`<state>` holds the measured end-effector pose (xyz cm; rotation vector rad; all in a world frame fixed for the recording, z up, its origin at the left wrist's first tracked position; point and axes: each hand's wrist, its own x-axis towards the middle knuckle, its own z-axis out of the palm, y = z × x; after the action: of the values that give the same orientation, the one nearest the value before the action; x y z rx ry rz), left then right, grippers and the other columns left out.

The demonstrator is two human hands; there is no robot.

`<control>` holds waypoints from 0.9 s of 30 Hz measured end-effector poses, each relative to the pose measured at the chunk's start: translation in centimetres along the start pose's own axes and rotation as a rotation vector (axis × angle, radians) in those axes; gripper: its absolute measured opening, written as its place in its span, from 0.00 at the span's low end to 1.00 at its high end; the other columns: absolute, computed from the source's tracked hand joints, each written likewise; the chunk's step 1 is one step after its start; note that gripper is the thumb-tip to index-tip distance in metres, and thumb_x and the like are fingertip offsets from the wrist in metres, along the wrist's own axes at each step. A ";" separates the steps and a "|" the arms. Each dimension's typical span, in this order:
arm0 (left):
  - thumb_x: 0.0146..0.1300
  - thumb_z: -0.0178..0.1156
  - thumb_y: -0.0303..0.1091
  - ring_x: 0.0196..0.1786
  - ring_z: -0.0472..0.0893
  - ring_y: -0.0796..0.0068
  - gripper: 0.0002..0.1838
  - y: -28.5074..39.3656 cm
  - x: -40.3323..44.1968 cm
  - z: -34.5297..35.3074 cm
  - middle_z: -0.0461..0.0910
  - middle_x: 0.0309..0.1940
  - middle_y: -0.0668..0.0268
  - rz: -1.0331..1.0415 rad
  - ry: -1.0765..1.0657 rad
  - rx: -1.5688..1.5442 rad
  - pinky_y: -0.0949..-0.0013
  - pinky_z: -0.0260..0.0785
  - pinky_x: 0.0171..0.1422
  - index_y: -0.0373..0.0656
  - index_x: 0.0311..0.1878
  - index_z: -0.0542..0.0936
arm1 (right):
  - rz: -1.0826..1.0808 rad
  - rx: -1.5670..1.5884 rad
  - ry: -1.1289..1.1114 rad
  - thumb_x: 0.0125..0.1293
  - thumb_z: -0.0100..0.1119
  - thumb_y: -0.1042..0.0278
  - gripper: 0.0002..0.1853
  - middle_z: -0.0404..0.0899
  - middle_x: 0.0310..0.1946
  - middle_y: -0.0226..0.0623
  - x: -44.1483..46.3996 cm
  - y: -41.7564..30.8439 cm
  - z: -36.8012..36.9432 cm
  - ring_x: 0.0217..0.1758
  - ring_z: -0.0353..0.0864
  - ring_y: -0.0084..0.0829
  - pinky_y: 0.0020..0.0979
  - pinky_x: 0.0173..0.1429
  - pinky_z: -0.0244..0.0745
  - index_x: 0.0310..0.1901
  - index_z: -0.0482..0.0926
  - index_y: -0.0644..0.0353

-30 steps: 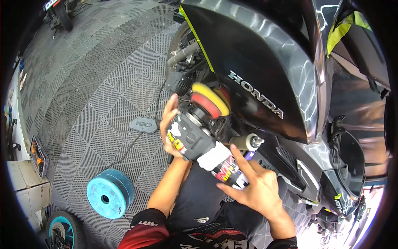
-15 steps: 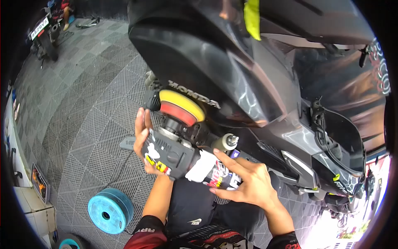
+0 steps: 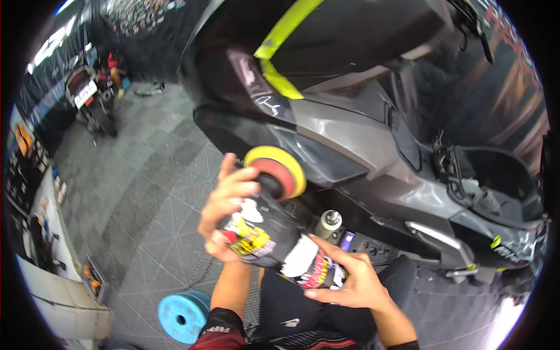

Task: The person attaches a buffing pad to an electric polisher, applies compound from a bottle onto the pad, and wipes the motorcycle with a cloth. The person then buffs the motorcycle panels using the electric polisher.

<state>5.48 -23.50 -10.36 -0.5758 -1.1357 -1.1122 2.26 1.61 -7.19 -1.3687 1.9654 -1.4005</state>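
Note:
A sticker-covered polisher (image 3: 274, 233) is held in front of my lap, tilted, its round yellow-and-red pad (image 3: 274, 166) pointing up and away. The pad lies right before the lower body panel (image 3: 309, 151) of a dark grey scooter; whether it touches cannot be made out. My left hand (image 3: 230, 204) is closed around the polisher's head, fingers near the pad's neck. At the rear end, my right hand (image 3: 356, 277) grips the body between thumb and fingers. Just beyond that hand stand a pale bottle (image 3: 330, 226) and a purple item (image 3: 347, 240).
Yellow-green tape (image 3: 286, 29) marks the scooter's front panel. On the tiled floor at lower left lies a blue spool-like disc (image 3: 182, 318). Another motorcycle (image 3: 90, 102) stands at the far left, with a person (image 3: 116, 76) behind it. A framed picture (image 3: 94, 277) leans by the left wall.
My view has tilted up, showing more of the scooter's front. The polisher has turned, and my left hand's fingers have shifted across its head toward the neck. Both hands still hold it.

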 end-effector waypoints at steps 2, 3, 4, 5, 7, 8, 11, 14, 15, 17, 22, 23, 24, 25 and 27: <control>0.66 0.41 0.49 0.64 0.79 0.38 0.30 0.0 1.8 -1.7 0.83 0.49 0.40 -0.059 -0.002 -0.021 0.32 0.44 0.84 0.32 0.54 0.77 | 0.106 0.088 -0.100 0.60 0.78 0.55 0.47 0.88 0.45 0.53 1.6 -2.2 0.4 0.41 0.92 0.40 0.35 0.47 0.83 0.77 0.65 0.61; 0.65 0.41 0.48 0.65 0.77 0.38 0.31 -0.4 3.2 -2.7 0.81 0.53 0.39 -0.070 -0.047 -0.117 0.31 0.45 0.83 0.29 0.57 0.76 | 0.189 0.149 -0.162 0.64 0.74 0.52 0.46 0.88 0.37 0.55 2.6 -4.0 0.1 0.33 0.91 0.42 0.36 0.41 0.82 0.77 0.62 0.65; 0.64 0.42 0.48 0.65 0.77 0.40 0.32 -0.4 4.6 -3.2 0.80 0.54 0.40 -0.133 -0.062 -0.162 0.33 0.49 0.82 0.28 0.58 0.75 | 0.228 0.111 -0.201 0.67 0.69 0.48 0.45 0.86 0.33 0.57 3.5 -5.5 -0.3 0.32 0.90 0.46 0.37 0.42 0.82 0.75 0.62 0.70; 0.64 0.43 0.48 0.65 0.77 0.41 0.33 -0.6 6.1 -3.9 0.80 0.54 0.40 -0.174 -0.067 -0.180 0.35 0.51 0.82 0.27 0.59 0.75 | 0.148 0.171 -0.162 0.69 0.66 0.45 0.45 0.86 0.33 0.57 4.3 -5.4 0.4 0.32 0.90 0.47 0.39 0.42 0.82 0.74 0.62 0.72; 0.65 0.41 0.45 0.60 0.79 0.40 0.32 -0.2 8.1 -3.0 0.80 0.51 0.35 -0.240 0.023 -0.182 0.41 0.61 0.76 0.23 0.58 0.75 | 0.042 0.237 -0.122 0.72 0.59 0.40 0.45 0.85 0.31 0.57 5.4 -4.7 1.1 0.33 0.89 0.50 0.44 0.42 0.82 0.73 0.63 0.75; 0.65 0.41 0.43 0.60 0.79 0.40 0.32 0.3 8.8 -2.6 0.80 0.51 0.35 -0.303 0.058 -0.136 0.44 0.65 0.74 0.21 0.58 0.75 | 0.053 0.284 -0.134 0.72 0.59 0.41 0.43 0.86 0.34 0.57 5.5 -4.9 1.0 0.35 0.89 0.50 0.43 0.43 0.82 0.72 0.64 0.74; 0.65 0.42 0.44 0.59 0.80 0.40 0.34 1.1 9.4 -1.1 0.80 0.51 0.34 -0.381 -0.050 -0.066 0.46 0.67 0.73 0.17 0.57 0.75 | -0.056 0.459 -0.038 0.72 0.62 0.44 0.38 0.86 0.42 0.54 3.9 -4.0 0.8 0.44 0.90 0.44 0.39 0.50 0.81 0.69 0.68 0.71; 0.64 0.45 0.45 0.56 0.84 0.46 0.34 2.5 8.9 4.3 0.81 0.50 0.31 -0.484 -0.089 0.035 0.53 0.75 0.66 0.14 0.54 0.75 | -0.069 0.574 0.007 0.75 0.64 0.56 0.32 0.86 0.47 0.47 1.0 -2.6 -0.5 0.50 0.85 0.31 0.35 0.57 0.78 0.69 0.69 0.74; 0.63 0.46 0.45 0.52 0.86 0.50 0.35 2.5 9.0 5.6 0.82 0.49 0.31 -0.504 -0.169 0.042 0.58 0.77 0.62 0.13 0.54 0.75 | 0.008 0.656 0.001 0.76 0.62 0.56 0.33 0.85 0.49 0.46 -0.3 -2.9 -1.3 0.49 0.83 0.29 0.33 0.55 0.78 0.70 0.67 0.74; 0.63 0.49 0.45 0.47 0.86 0.56 0.33 3.0 9.3 8.8 0.84 0.48 0.37 -0.639 -0.296 0.128 0.65 0.77 0.59 0.16 0.50 0.79 | 0.150 0.834 -0.028 0.78 0.59 0.56 0.33 0.83 0.50 0.41 -3.1 -2.3 -2.4 0.47 0.80 0.23 0.28 0.52 0.75 0.72 0.64 0.74; 0.65 0.44 0.43 0.46 0.85 0.56 0.31 1.3 11.1 11.5 0.84 0.45 0.40 -0.782 -0.418 0.261 0.63 0.77 0.58 0.18 0.52 0.78 | 0.173 1.125 0.010 0.81 0.51 0.51 0.29 0.75 0.41 0.27 -2.8 -3.3 -2.8 0.42 0.68 0.15 0.23 0.49 0.66 0.69 0.68 0.69; 0.65 0.43 0.43 0.45 0.85 0.56 0.31 1.7 11.7 11.5 0.84 0.44 0.40 -0.856 -0.355 0.232 0.63 0.78 0.57 0.18 0.52 0.78 | 0.162 1.116 0.009 0.82 0.50 0.49 0.28 0.73 0.40 0.26 -2.1 -3.6 -3.1 0.42 0.67 0.15 0.22 0.50 0.66 0.66 0.70 0.69; 0.65 0.43 0.43 0.45 0.85 0.56 0.31 2.0 12.4 11.5 0.84 0.43 0.41 -0.924 -0.285 0.203 0.62 0.79 0.56 0.19 0.51 0.78 | 0.156 1.131 -0.035 0.81 0.51 0.49 0.27 0.75 0.41 0.28 -1.5 -3.4 -3.1 0.44 0.71 0.16 0.23 0.50 0.68 0.64 0.72 0.68; 0.65 0.42 0.43 0.44 0.86 0.56 0.31 2.0 12.8 11.1 0.84 0.43 0.41 -0.896 -0.297 0.229 0.62 0.79 0.55 0.20 0.51 0.79 | 0.191 1.211 -0.098 0.81 0.52 0.48 0.27 0.77 0.43 0.30 -1.1 -3.6 -3.6 0.46 0.73 0.17 0.24 0.52 0.70 0.64 0.72 0.68; 0.65 0.40 0.43 0.42 0.86 0.56 0.31 1.6 12.9 11.1 0.85 0.42 0.42 -0.824 -0.266 0.323 0.63 0.81 0.52 0.20 0.51 0.80 | 0.201 1.271 -0.189 0.79 0.55 0.47 0.29 0.79 0.47 0.33 -1.1 -3.4 -4.9 0.50 0.77 0.20 0.26 0.54 0.73 0.65 0.71 0.68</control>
<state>2.43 -18.76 5.78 0.0301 -1.8264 -1.5197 0.82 4.93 -2.27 -0.6102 0.6893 -1.7762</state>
